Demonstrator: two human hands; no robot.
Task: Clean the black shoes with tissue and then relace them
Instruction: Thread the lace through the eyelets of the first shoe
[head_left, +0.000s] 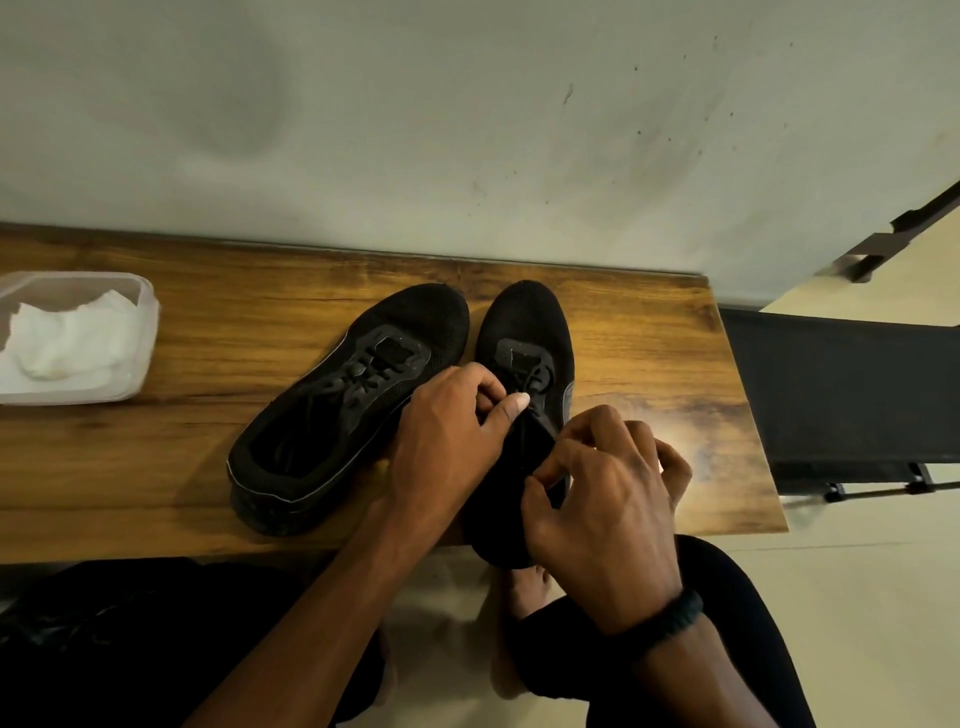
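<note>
Two black shoes stand side by side on a wooden table (156, 467), toes pointing at the wall. The left shoe (353, 400) is laced and lies untouched. The right shoe (524, 332) has its heel hanging over the table's front edge. My left hand (447, 441) pinches a black lace over that shoe's eyelets between thumb and forefinger. My right hand (608, 488) is over the shoe's opening with its fingers curled around another stretch of lace. Both hands hide the rear half of the right shoe.
A clear plastic container (140, 364) with crumpled white tissue (67, 338) sits at the table's left end. A wall runs right behind the table. A black chair or stand (841, 395) is beside the table's right end. My legs are below the front edge.
</note>
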